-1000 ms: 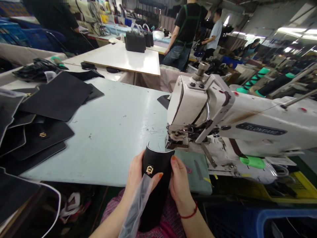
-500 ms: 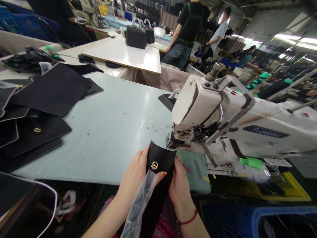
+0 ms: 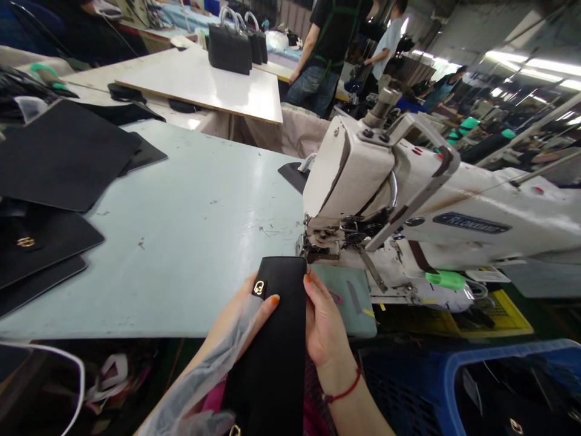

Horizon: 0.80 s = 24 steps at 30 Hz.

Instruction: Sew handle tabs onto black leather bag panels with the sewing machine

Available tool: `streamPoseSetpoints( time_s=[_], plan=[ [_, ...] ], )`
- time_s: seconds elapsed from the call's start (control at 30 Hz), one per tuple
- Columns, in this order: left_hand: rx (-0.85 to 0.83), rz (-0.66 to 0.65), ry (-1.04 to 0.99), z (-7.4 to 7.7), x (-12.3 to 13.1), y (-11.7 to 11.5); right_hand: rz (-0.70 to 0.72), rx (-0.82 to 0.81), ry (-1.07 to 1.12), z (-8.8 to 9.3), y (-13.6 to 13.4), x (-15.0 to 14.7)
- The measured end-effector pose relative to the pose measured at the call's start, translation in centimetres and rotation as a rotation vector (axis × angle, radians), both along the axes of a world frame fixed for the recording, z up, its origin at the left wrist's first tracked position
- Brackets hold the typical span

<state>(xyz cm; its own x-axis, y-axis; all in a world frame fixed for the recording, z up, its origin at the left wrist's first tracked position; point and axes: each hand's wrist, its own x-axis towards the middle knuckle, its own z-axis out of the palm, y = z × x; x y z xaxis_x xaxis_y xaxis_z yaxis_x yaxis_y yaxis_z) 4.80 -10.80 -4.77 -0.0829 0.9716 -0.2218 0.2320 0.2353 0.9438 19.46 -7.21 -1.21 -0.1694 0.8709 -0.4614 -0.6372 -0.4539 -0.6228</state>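
A black leather bag panel [image 3: 284, 339] with a gold buckle-like fitting [image 3: 259, 287] is held between my two hands, its far edge close to the sewing machine [image 3: 327, 169]. My left hand [image 3: 231, 318] grips its left side, thumb lying on top near the fitting and fingers underneath. On the right edge, my right hand [image 3: 324, 327] pinches the panel near its far corner. Clear plastic film [image 3: 200, 375] trails from the fitting over my left forearm. A second gold fitting [image 3: 235, 430] shows at the panel's near end. The machine's presser foot area [image 3: 313, 245] lies just beyond the panel.
Several black panels [image 3: 63, 157] are stacked on the left of the pale worktable [image 3: 195, 242]. Finished black handbags [image 3: 229, 51] stand on a white board [image 3: 204, 88] behind. A blue crate [image 3: 449, 387] sits low at right. People stand in the background.
The panel has turned, so its far edge now looks straight rather than curved and the fitting sits farther left. My view has shifted to the right and slightly down.
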Motion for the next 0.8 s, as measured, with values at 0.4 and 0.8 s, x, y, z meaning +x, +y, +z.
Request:
streamPoseSetpoints(
  time_s=[0.4, 0.8],
  plan=[
    [-0.009, 0.024, -0.013, 0.46, 0.57, 0.18, -0.054, -0.056, 0.068, 0.02, -0.10, -0.06],
    [0.005, 0.045, 0.048, 0.15, 0.70, 0.66, -0.037, -0.039, 0.103, -0.40, -0.29, 0.14]
  ],
)
